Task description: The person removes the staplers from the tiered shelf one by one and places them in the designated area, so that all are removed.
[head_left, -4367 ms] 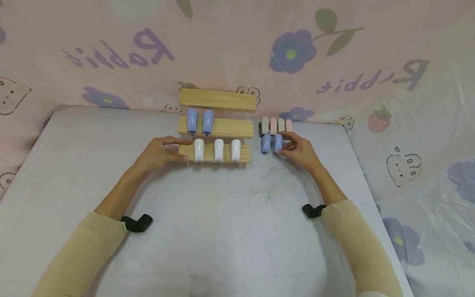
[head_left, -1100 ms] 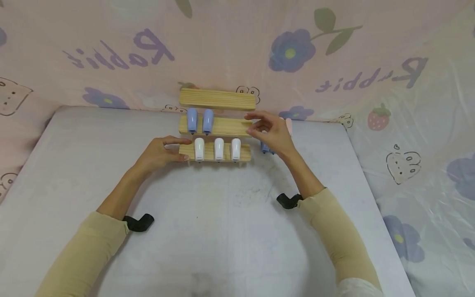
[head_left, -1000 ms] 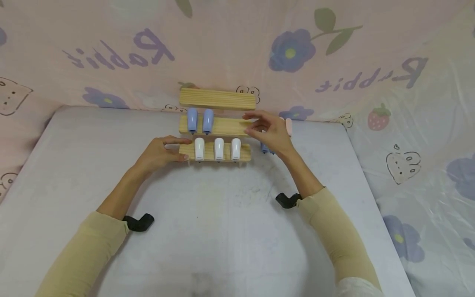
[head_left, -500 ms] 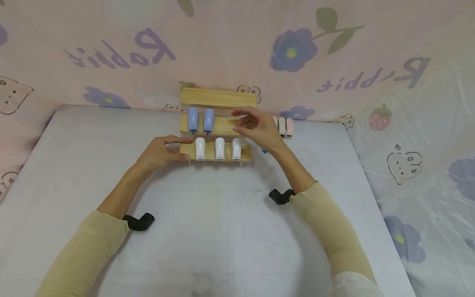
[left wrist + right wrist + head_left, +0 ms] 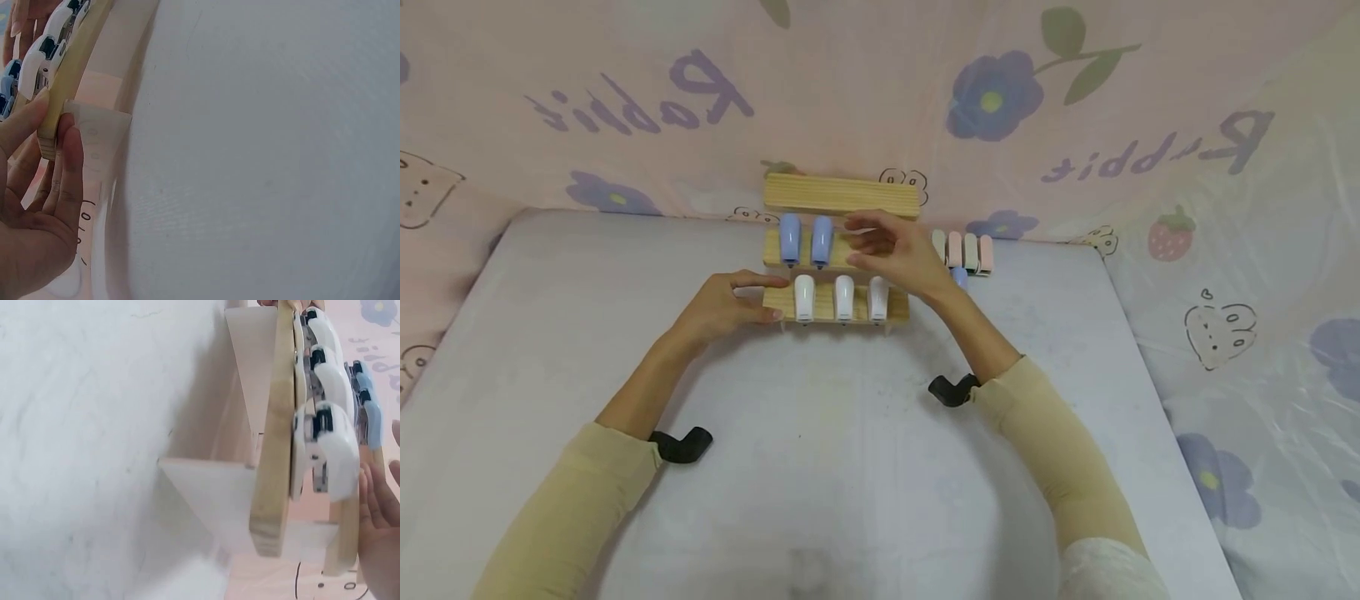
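My left hand pinches the left end of the lowest board of a tiered display rack, thumb above and fingers below in the left wrist view. Three white mini staplers stand in a row on that board. On the middle board, two blue mini staplers stand at the left. Just right of these, my right hand hovers over the middle board, its fingers loosely bent and pointing left. I see nothing between them. The right wrist view shows part of the right hand beside the wooden boards.
Several green and pink mini staplers stand in a row right of the rack. A blue mini stapler shows in front of them, partly behind my right wrist. The top board lies close to the patterned curtain.
My right hand has left the blue stapler beside the rack and moved left over the middle board, continuing left in the last second. My left hand keeps its hold on the rack.
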{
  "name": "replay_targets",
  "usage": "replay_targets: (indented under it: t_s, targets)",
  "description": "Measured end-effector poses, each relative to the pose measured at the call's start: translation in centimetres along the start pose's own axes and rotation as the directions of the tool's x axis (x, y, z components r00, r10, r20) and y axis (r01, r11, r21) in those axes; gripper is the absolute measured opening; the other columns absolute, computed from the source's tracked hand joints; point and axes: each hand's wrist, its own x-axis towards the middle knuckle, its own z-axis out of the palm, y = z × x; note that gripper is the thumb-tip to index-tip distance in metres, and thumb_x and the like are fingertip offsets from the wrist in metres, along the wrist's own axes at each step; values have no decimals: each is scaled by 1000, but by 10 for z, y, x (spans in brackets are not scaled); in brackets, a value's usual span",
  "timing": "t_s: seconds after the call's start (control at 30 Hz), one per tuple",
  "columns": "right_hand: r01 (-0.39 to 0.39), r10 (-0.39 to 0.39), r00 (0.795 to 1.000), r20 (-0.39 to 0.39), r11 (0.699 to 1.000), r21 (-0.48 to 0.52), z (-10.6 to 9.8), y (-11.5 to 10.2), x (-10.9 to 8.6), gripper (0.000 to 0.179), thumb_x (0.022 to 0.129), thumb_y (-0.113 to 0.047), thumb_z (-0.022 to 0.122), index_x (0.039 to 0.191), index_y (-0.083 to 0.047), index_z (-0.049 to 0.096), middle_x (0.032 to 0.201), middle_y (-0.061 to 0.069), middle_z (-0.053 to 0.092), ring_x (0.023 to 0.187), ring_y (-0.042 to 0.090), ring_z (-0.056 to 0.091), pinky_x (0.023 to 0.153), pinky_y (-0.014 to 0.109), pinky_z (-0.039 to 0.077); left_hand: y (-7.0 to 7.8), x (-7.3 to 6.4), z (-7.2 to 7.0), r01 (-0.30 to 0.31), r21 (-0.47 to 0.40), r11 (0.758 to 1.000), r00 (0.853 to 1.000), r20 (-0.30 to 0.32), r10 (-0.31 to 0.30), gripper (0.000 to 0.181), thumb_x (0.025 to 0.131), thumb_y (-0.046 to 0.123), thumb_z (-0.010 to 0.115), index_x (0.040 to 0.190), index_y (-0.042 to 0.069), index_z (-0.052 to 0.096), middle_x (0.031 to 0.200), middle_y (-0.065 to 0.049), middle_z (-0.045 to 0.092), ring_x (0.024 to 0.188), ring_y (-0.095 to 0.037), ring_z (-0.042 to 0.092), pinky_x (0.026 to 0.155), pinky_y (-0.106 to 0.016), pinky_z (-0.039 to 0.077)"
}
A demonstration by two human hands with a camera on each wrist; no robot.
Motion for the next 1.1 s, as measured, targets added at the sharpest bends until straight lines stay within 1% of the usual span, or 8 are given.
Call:
replay_targets:
  t_s: [0.07,0.2,0.3,0.4,0.53,0.73,0.9,1.1]
  targets:
    - [-2,2,1000,4,1000,-11,3,7,4,52,87,1,74,135,6,54,131,25,58,113,39,61,98,44,48,0,0,0,-1,-10,1000,1000,6,1,55,78,27,87,128,14,68,147,-10,50,144,-32,29,114,-59,21]
    - [5,-5,1000,1,999,-49,8,21,11,56,86,-6,78,137,-1,55,133,18,60,114,31,62,99,37,48,0,0,0,-8,-23,1000,1000,13,8,55,79,27,86,129,14,68,147,-9,51,144,-31,30,113,-57,23]
    - [-2,2,1000,0,993,-116,12,24,13,59,85,-14,81,138,-7,56,132,10,62,114,21,63,97,30,49,-1,0,1,8,-41,999,1000,13,-8,55,78,28,87,129,15,68,147,-6,51,142,-29,33,112,-56,27]
    - [-6,8,1000,11,985,-173,15,23,15,64,83,-20,83,140,-10,55,131,5,62,113,15,62,94,25,49,-1,0,1,18,-54,998,1000,21,-17,56,78,28,87,129,15,68,147,-6,50,142,-29,33,112,-55,28]
    - [-6,10,1000,20,977,-215,19,20,19,70,81,-18,84,142,-9,52,133,6,61,111,16,62,93,23,48,-1,0,1,11,-55,998,1000,12,-11,55,78,27,87,128,15,69,146,-5,51,142,-27,33,112,-54,27]
    - [-16,19,1000,8,964,-266,24,19,21,72,81,-20,85,143,-10,50,133,7,60,112,15,61,93,20,47,0,1,1,1,-50,999,1000,21,0,56,78,28,87,129,14,68,147,-7,50,143,-29,32,112,-56,27]
    - [-18,15,1000,-14,961,-276,28,18,23,72,79,-22,86,141,-11,52,130,7,62,112,16,62,93,20,47,-1,1,1,5,-45,999,1000,5,-5,54,78,27,87,128,15,69,147,-7,51,143,-29,31,113,-55,25]
    - [-39,27,999,-47,964,-265,32,19,23,68,80,-21,85,140,-12,53,129,7,63,112,16,63,92,20,47,-2,1,0,15,-32,999,1000,8,-15,55,79,28,86,129,15,68,148,-9,49,143,-30,31,113,-57,25]
